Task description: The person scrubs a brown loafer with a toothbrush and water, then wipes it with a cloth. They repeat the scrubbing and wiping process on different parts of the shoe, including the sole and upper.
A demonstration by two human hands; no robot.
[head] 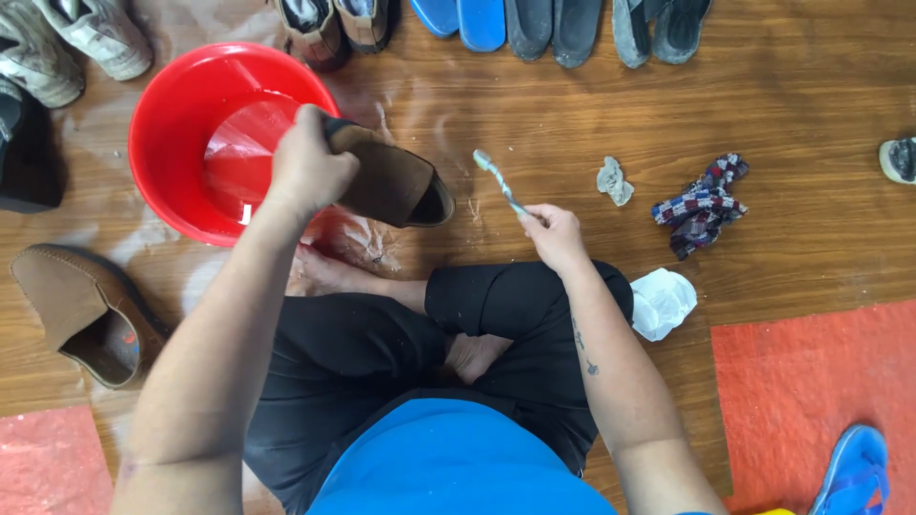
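The left hand (305, 167) is gripping a brown shoe (391, 181) over the red basin (162, 124), catching drips, while the right hand (553, 234) is clasping a toothbrush (498, 179), bristles raised

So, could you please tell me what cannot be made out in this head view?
- Heel of the brown shoe: covered by the left hand.
- Toothbrush handle end: hidden inside the right hand.
- Red basin: whether it holds water is unclear.
- Footwear along the top edge, such as the blue slippers: cut off by the frame.
- Grey lump on the floor: too small to identify.
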